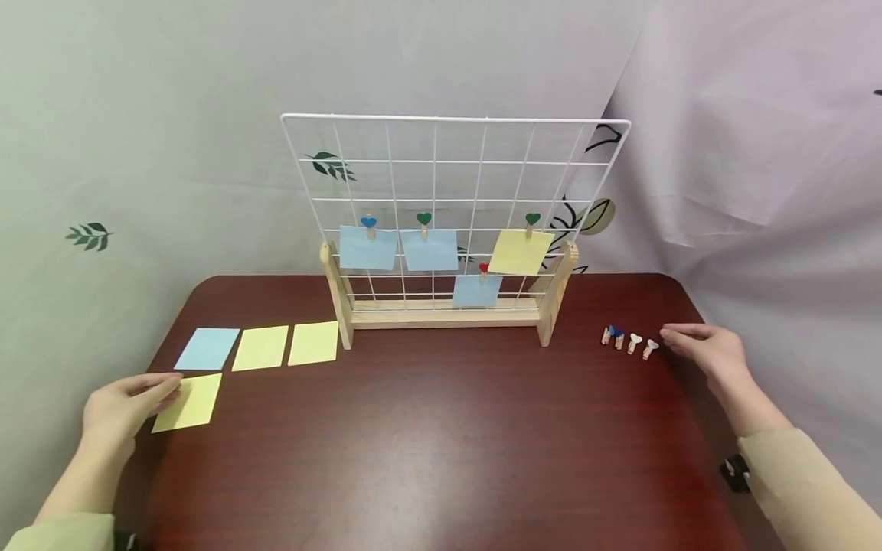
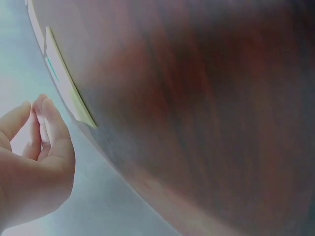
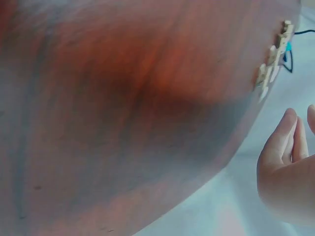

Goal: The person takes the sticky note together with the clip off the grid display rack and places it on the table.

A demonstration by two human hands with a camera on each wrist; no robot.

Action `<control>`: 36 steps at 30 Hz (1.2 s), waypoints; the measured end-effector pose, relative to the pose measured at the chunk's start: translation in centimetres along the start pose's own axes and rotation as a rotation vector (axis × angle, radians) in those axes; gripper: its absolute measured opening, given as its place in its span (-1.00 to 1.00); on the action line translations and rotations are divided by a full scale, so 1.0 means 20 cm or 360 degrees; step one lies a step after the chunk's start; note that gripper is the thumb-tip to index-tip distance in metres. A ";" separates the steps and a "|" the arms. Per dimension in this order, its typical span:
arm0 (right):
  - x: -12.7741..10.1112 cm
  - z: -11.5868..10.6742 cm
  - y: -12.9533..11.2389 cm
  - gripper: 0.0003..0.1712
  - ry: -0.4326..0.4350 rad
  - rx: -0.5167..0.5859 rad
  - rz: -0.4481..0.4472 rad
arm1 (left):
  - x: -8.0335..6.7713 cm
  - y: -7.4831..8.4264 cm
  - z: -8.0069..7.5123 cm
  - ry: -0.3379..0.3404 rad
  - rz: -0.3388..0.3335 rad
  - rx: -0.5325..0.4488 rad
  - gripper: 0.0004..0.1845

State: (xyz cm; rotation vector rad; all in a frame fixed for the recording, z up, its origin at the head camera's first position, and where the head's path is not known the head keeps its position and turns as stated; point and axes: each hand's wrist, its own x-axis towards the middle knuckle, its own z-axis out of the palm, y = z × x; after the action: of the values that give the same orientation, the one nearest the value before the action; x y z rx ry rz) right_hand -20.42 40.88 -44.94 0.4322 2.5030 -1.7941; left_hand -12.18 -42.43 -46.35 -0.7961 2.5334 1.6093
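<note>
At the table's left edge, my left hand hovers by a yellow sticky note, fingertips overlapping its corner in the head view. The left wrist view shows thumb and fingers bent toward each other with nothing between them, apart from the yellow note. Over on the right, my right hand reaches in with loosely bent fingers and holds nothing. Its fingertips are just right of a small clothespin with a white heart. Beside that lie another white-heart clothespin and two blue-heart clothespins.
A white wire grid in a wooden stand rises at the back. Heart clothespins hold three blue notes and one yellow note on it. Another blue note and two yellow notes lie on the table.
</note>
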 end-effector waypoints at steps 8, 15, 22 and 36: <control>0.00 0.08 -0.10 -0.67 -0.0036 0.0029 -0.0028 | -0.01 0.04 0.13 -0.0075 0.0176 -0.0110 -0.60; 0.00 0.16 -0.18 -0.67 -0.0070 0.0019 -0.0124 | -0.01 0.07 0.21 -0.0162 0.0246 -0.0131 -0.73; -0.02 0.22 -0.21 -0.71 -0.0132 0.0197 -0.0251 | 0.00 0.11 0.30 -0.0170 0.0338 -0.0139 -0.91; -0.11 0.38 -0.29 -0.81 -0.0155 -0.0119 -0.0385 | -0.05 0.26 0.46 -0.0256 0.0445 -0.0257 -0.91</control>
State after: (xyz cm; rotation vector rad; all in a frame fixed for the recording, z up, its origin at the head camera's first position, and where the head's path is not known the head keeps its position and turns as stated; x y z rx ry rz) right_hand -20.75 31.62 -41.78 0.0384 2.6387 -1.7394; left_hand -15.84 -32.40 -45.98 -0.3122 2.5126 1.8914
